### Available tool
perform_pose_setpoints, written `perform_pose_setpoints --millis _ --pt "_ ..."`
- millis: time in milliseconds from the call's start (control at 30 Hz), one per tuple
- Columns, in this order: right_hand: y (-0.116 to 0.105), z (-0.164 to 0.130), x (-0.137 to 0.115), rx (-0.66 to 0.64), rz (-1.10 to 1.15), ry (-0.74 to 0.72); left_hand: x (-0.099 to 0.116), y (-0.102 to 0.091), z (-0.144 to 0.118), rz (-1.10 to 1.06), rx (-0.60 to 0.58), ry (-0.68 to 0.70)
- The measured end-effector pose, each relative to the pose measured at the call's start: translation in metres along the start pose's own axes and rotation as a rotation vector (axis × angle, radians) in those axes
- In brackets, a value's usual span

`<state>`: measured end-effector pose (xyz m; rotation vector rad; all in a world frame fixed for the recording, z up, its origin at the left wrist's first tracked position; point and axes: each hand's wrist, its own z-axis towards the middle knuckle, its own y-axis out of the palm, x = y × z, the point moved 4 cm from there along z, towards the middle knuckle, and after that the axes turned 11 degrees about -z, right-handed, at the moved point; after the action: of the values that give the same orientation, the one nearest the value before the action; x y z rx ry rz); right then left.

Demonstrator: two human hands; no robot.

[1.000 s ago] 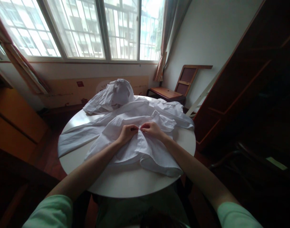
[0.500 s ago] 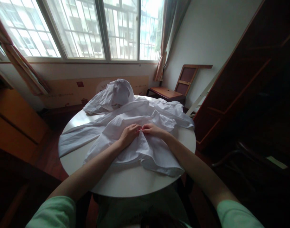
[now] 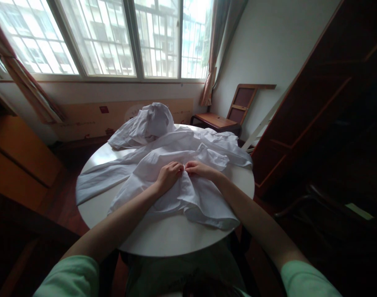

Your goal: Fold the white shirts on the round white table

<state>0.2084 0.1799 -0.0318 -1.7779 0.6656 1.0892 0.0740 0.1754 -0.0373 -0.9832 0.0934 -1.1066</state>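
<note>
A white long-sleeved shirt (image 3: 172, 194) lies spread over the round white table (image 3: 151, 243), one sleeve stretched out to the left and its hem toward me. My left hand (image 3: 170, 175) pinches the shirt's front edge near the middle. Close against it, my right hand (image 3: 199, 170) grips the same edge from the other side, fingertips almost touching the left ones. Between them the cloth is lifted into a small peak, with folds falling toward the hem. Any button at the fingertips is too small to make out.
A heap of white cloth (image 3: 154, 121) stands at the table's far left. Beyond the table are a wooden chair (image 3: 217, 120) and a long cardboard box (image 3: 114, 113) under the window. A dark wooden panel (image 3: 299, 103) leans at the right; an orange-brown cabinet (image 3: 18, 152) stands left.
Both hands stay at the same spot on the shirt, with only small finger shifts. The fold below them has moved slightly.
</note>
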Motion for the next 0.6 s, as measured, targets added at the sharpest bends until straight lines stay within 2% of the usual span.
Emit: perform_pose_setpoints --millis 267,433,600 --pt "-0.003 0.008 0.010 0.024 0.050 -0.046 0.000 0.003 -0.001 0.030 0.014 0.040" --pt "-0.005 0.014 0.015 0.048 -0.020 -0.059 0.003 0.004 -0.002 0.095 0.017 0.110" --pt "-0.007 0.017 0.014 0.072 -0.011 -0.151 0.003 0.000 -0.003 0.099 0.092 0.121"
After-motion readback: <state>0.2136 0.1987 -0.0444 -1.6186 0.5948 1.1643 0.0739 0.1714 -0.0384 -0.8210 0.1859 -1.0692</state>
